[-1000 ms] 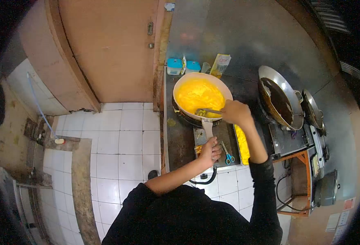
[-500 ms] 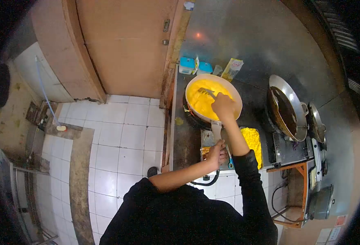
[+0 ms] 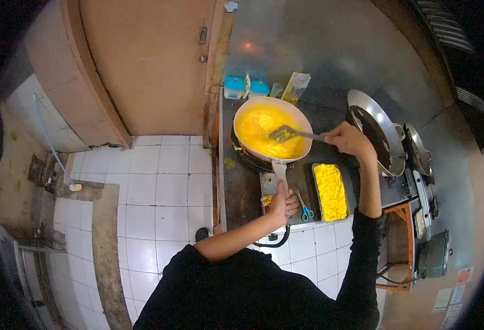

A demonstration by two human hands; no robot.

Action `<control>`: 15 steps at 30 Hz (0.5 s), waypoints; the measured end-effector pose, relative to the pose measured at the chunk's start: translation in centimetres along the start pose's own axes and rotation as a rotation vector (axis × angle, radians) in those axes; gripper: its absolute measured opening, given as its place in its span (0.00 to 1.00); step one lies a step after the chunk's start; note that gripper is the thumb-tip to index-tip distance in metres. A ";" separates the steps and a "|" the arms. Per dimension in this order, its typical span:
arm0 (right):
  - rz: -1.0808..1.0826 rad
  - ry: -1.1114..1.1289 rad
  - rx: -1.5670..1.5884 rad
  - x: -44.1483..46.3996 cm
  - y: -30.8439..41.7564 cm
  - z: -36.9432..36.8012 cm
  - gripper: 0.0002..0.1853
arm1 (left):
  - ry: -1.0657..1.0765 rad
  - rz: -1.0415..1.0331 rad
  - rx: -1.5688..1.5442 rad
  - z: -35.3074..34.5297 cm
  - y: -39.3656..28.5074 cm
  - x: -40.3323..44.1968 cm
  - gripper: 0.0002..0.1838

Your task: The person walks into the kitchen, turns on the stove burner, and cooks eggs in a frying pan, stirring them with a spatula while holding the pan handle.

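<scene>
A light-coloured pan (image 3: 306, 147) sits on a burner and holds runny yellow egg (image 3: 259, 124). My left hand (image 3: 283, 206) is wrapped round its pale handle (image 3: 280, 170). In my right hand (image 3: 352, 138), to the right of the pan, is a slotted spatula (image 3: 283, 133), its dark head over the egg. A rectangular tray of yellow food (image 3: 330, 192) lies right of the handle. Between the tray and my left hand are blue-handled scissors (image 3: 306, 212).
Two blue-lidded tubs (image 3: 234, 88) (image 3: 259, 88), a small clear cup (image 3: 276, 90) and a yellow-white packet (image 3: 297, 87) stand behind the pan. A big wok of dark liquid (image 3: 376, 129) and a smaller pan (image 3: 419, 151) are at the right. A door (image 3: 143, 66) is at the left.
My right hand has moved right, drawing the spatula from the pan's far left part toward its right side. The tray shows more fully. The whole view has shifted slightly.
</scene>
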State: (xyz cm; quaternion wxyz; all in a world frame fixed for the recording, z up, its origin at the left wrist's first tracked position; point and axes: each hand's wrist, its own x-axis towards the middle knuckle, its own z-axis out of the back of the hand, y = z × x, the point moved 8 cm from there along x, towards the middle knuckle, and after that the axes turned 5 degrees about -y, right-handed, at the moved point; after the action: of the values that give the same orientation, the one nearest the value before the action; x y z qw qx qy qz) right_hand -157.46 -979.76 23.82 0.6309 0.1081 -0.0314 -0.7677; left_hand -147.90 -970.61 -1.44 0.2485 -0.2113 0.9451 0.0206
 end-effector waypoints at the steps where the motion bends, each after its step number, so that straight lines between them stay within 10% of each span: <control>1: -0.003 0.002 0.001 -0.1 -0.6 -0.4 0.16 | 0.023 0.015 -0.018 0.0 0.1 0.1 0.23; 15: -0.205 0.061 0.762 3.2 0.7 -12.5 0.14 | -0.035 0.063 0.051 0.5 0.4 0.4 0.24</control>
State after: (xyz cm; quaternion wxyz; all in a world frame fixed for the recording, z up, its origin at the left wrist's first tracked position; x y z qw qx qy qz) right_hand -154.77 -981.94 11.32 0.4662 0.3601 -0.2844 -0.7564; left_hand -148.09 -970.32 -2.09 0.2695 -0.1746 0.9470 0.0079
